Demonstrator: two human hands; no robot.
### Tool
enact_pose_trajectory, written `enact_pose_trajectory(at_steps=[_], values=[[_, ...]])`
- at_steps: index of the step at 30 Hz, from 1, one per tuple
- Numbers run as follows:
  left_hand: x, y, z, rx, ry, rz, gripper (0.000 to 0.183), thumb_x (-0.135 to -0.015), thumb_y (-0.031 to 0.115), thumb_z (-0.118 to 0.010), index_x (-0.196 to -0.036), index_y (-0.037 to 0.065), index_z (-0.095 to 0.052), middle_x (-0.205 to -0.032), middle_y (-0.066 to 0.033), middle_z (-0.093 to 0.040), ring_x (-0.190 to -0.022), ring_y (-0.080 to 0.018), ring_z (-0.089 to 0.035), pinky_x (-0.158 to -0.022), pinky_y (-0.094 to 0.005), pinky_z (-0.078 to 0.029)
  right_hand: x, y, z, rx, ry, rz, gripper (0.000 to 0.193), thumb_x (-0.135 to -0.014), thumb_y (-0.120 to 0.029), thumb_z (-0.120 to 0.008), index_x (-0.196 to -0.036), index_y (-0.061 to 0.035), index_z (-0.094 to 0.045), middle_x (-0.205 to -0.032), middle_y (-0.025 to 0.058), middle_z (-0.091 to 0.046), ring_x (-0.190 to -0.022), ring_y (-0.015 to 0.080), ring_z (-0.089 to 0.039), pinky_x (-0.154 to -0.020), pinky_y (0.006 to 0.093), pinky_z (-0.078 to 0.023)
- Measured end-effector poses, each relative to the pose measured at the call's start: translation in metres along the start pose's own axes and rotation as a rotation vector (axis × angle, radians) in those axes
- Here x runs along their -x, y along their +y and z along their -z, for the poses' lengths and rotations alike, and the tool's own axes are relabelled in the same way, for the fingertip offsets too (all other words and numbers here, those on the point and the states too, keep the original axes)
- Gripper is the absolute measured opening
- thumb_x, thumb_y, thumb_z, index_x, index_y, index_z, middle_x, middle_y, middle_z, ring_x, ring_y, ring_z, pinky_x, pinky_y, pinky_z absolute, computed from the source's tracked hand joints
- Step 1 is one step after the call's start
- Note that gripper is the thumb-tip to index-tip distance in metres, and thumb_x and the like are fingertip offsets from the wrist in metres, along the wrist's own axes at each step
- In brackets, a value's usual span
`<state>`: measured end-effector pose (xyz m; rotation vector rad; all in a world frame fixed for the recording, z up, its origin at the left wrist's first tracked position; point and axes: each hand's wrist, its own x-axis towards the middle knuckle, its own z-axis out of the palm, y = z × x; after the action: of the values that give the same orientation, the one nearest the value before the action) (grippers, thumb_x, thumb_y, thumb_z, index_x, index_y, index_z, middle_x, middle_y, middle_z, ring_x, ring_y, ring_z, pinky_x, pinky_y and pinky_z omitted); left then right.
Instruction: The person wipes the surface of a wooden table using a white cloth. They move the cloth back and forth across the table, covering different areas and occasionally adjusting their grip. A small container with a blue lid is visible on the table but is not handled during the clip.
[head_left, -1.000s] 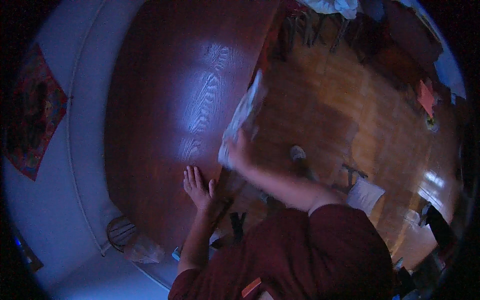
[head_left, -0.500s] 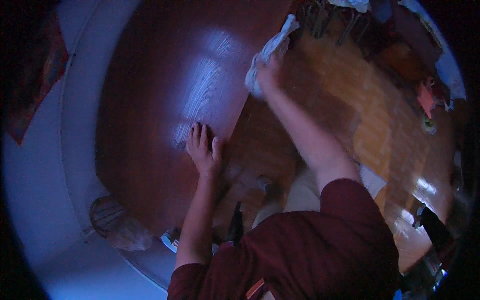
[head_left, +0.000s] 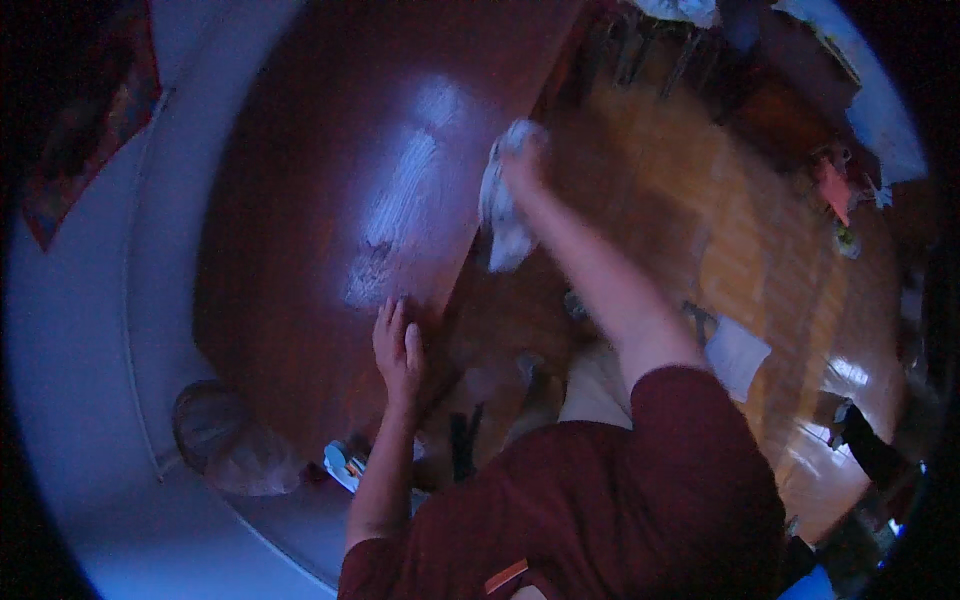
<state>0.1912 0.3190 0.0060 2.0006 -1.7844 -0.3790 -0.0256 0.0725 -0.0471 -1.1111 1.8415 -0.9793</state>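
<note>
Gripping a crumpled white cloth (head_left: 503,205) in our right hand (head_left: 522,170), we hold it at the far edge of the dark wooden worktop (head_left: 320,150), ahead and to the right. Our left hand (head_left: 398,345) lies open and flat on the near edge, well apart from the cloth, which hangs lengthwise below the right hand.

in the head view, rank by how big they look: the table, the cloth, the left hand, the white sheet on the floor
1. table, by far the largest
2. cloth
3. left hand, close to the cloth; the cloth is blurred, so this order is unsure
4. white sheet, though it lies farther from the camera
</note>
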Motion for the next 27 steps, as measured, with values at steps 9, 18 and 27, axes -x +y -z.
enact_pose_trajectory(at_steps=[9, 18, 27], values=[[0.084, 0.042, 0.009, 0.346, 0.115, 0.192, 0.037, -0.092, 0.014, -0.05, -0.127, 0.001, -0.051, -0.135, -0.0142, -0.047, -0.124, -0.0274, -0.045, -0.104, -0.0369, -0.033, 0.064, 0.029, -0.025, -0.272, 0.055, 0.01, 0.053, -0.087, -0.019, -0.058, -0.13, 0.0024, -0.039, -0.126, 0.0241, -0.048, -0.118, 0.0373, -0.047, -0.1, 0.0418, -0.036], [0.03, 0.083, -0.043, 1.618, 0.049, 1.062, 0.049, -0.091, 0.04, -0.056, -0.128, 0.01, -0.046, -0.119, -0.0063, -0.054, -0.107, -0.0188, -0.052, -0.087, -0.0406, -0.047, 0.196, -0.009, 0.018, -0.596, -0.724, -0.327, 0.033, -0.091, -0.03, -0.055, -0.11, -0.0029, -0.051, -0.098, 0.0057, -0.055, -0.089, 0.0161, -0.052, -0.082, 0.034, -0.043], [-0.028, 0.071, -0.123, 1.855, 0.561, 1.195, 0.036, -0.086, 0.024, -0.063, -0.115, 0.004, -0.055, -0.106, -0.0083, -0.063, -0.091, -0.023, -0.063, -0.071, -0.0404, -0.054, 0.09, -0.047, 0.104, 0.132, -1.077, 0.136, 0.049, -0.09, -0.024, -0.058, -0.134, -0.0038, -0.045, -0.116, 0.0057, -0.056, -0.095, 0.0123, -0.058, -0.076, 0.0274, -0.049]])
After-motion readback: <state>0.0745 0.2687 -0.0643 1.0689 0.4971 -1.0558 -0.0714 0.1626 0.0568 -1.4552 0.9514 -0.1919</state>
